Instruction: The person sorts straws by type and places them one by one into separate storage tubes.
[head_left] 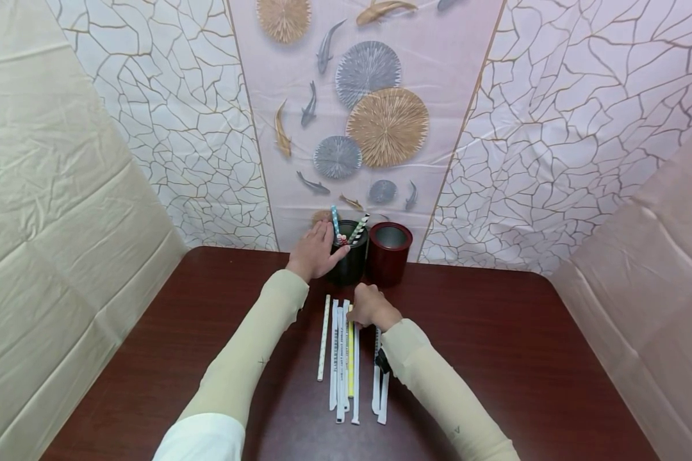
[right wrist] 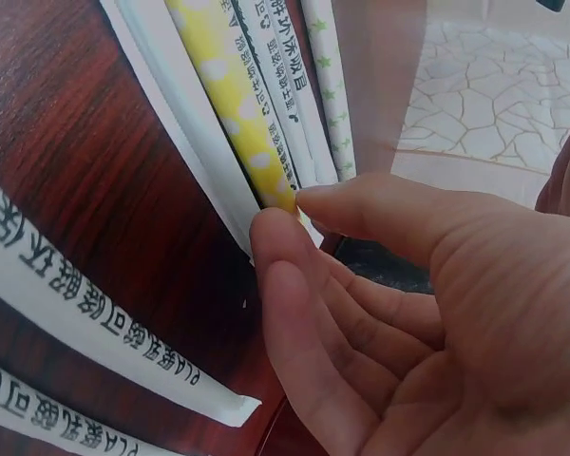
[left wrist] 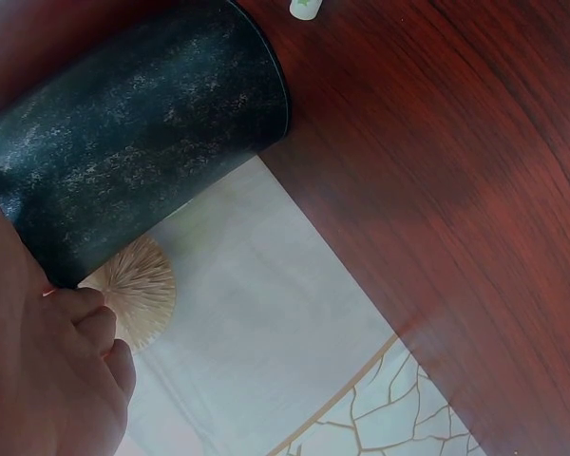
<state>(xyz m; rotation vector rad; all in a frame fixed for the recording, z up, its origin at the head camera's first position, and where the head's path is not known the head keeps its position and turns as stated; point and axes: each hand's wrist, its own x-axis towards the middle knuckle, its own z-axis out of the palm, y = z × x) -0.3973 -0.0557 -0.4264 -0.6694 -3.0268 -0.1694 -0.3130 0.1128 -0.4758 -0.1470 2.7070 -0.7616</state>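
While left grip (head_left: 316, 251) around black cup (head_left: 348, 270), right grip (head_left: 373, 307) pinch-tight on yellow straw (right wrist: 233, 95).

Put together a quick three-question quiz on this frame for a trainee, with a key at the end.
1. Open: which straw is at the tips of the right hand's thumb and forefinger?

2. Fill in: the left hand touches the ___ cup, in which the blue straw stands.

3. True or false: in the head view, the starred straw lies left of the yellow straw.

Key:
1. The yellow straw.
2. Black (the black cup).
3. True.
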